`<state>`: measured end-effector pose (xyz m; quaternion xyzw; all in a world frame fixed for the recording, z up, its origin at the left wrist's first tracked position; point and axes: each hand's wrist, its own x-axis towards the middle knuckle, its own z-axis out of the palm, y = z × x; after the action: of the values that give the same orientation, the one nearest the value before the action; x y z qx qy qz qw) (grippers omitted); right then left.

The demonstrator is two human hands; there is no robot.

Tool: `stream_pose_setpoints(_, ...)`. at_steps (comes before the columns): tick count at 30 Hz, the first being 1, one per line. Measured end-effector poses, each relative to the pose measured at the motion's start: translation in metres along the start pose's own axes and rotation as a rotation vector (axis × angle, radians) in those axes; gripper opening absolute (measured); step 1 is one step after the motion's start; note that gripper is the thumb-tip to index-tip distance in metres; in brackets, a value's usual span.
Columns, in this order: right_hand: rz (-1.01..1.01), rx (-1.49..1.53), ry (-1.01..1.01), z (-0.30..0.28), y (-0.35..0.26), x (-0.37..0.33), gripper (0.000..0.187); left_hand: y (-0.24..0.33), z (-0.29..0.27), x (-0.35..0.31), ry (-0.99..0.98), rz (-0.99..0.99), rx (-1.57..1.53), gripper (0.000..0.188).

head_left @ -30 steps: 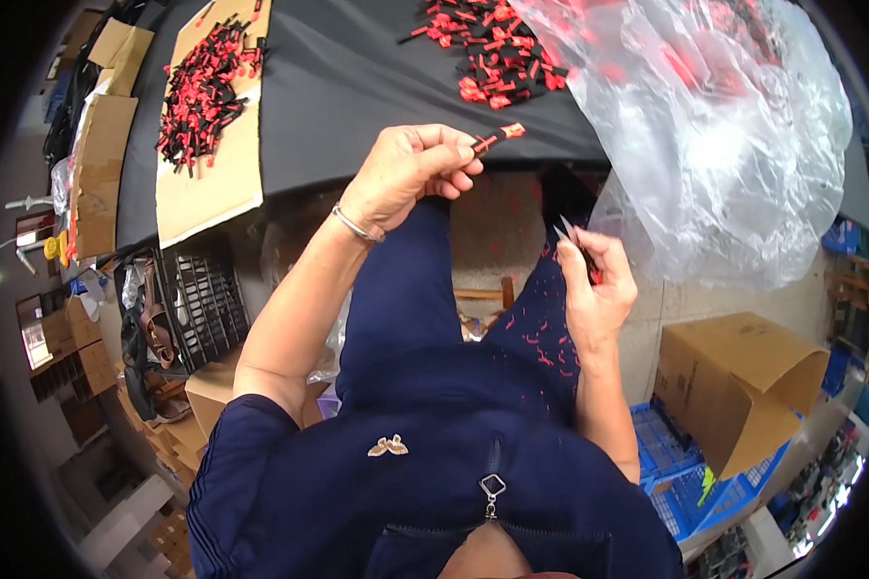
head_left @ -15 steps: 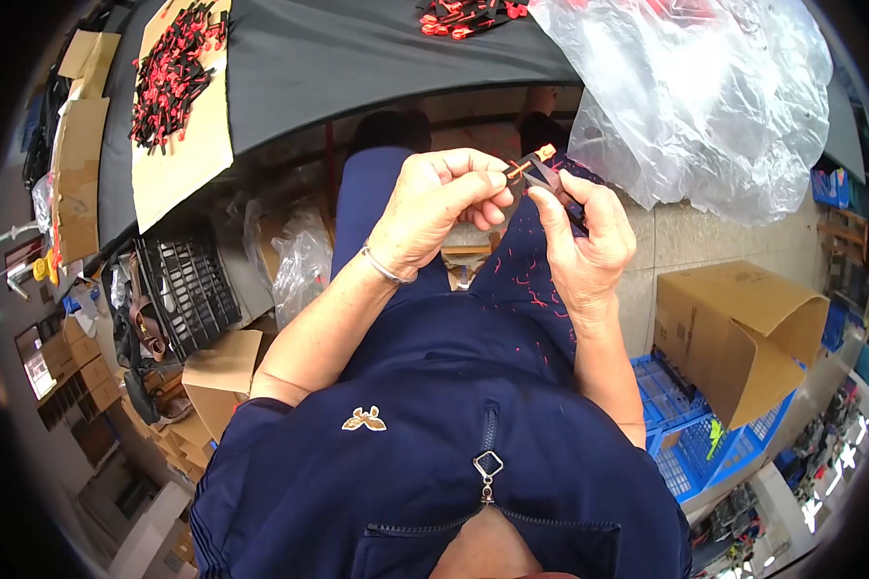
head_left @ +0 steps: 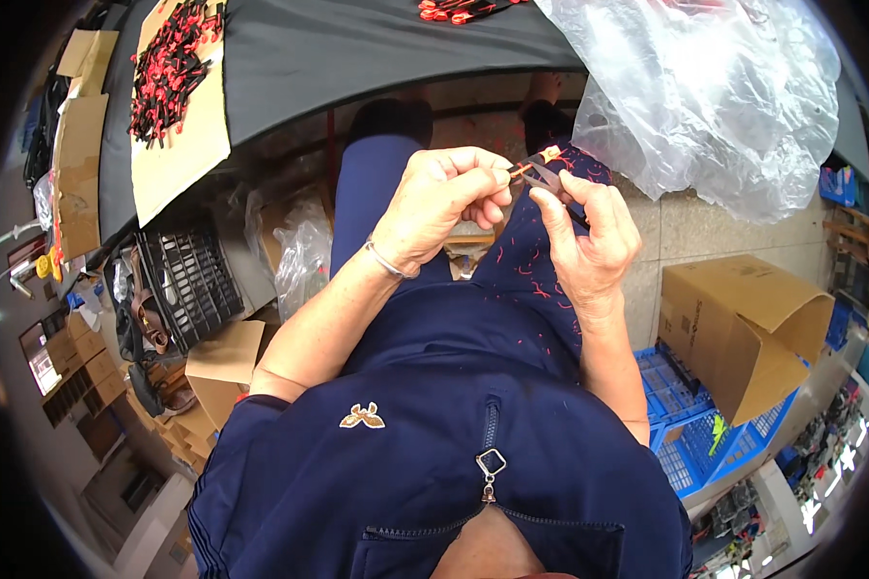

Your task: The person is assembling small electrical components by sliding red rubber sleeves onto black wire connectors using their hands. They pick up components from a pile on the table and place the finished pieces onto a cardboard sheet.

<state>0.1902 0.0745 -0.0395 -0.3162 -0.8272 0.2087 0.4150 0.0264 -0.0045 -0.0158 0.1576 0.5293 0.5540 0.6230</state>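
Note:
Pinched between the thumb and fingers of my left hand point(head_left: 444, 201) is a small black-and-red strip point(head_left: 550, 153), its red-orange end pointing up and to the right. My right hand point(head_left: 594, 236) is closed round a pair of thread snips point(head_left: 545, 178), with the pointed blades right at the strip. Whether the blades touch it I cannot tell. Both hands are above my lap, where many red thread bits point(head_left: 541, 287) lie scattered on my right trouser leg.
A heap of similar black-and-red strips point(head_left: 169, 77) lies on a cardboard sheet point(head_left: 179, 179) on the black-covered table point(head_left: 357, 48). More strips point(head_left: 462, 10) are at its far side. A clear plastic bag point(head_left: 705, 116) hangs at right, above a cardboard box point(head_left: 710, 328) and blue crates point(head_left: 681, 454).
The snips' blades now show more plainly beside the strip. Both hands keep their grip and have hardly moved; the view has shifted slightly.

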Motion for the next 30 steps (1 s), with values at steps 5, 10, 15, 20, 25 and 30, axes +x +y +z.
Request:
stream_pose_setpoints(5, -0.021, -0.028, -0.019, -0.001, 0.006, -0.001, 0.027, -0.003, -0.003, 0.004, -0.008, -0.023, 0.039, 0.014)
stream_pose_setpoints(10, -0.028, -0.054, -0.035, -0.003, 0.009, -0.001, 0.027, -0.004, -0.002, 0.007, 0.003, -0.028, 0.049, 0.014)
stream_pose_setpoints(15, 0.004, 0.001, -0.055, -0.001, 0.013, -0.003, 0.025, -0.004, -0.002, 0.011, -0.002, -0.050, 0.065, 0.013)
stream_pose_setpoints(20, 0.324, 0.342, -0.134, 0.006, 0.013, -0.010, 0.021, -0.009, -0.002, 0.015, -0.021, -0.064, 0.059, 0.012)
stream_pose_setpoints(25, 0.796, 1.294, -0.194, -0.001, 0.020, -0.020, 0.018, -0.008, 0.007, 0.017, 0.039, -0.022, 0.186, 0.011)
stream_pose_setpoints(30, 0.683, 0.944, -0.088, -0.012, 0.010, 0.001, 0.018, -0.024, -0.008, 0.018, 0.087, -0.103, 0.106, 0.013)
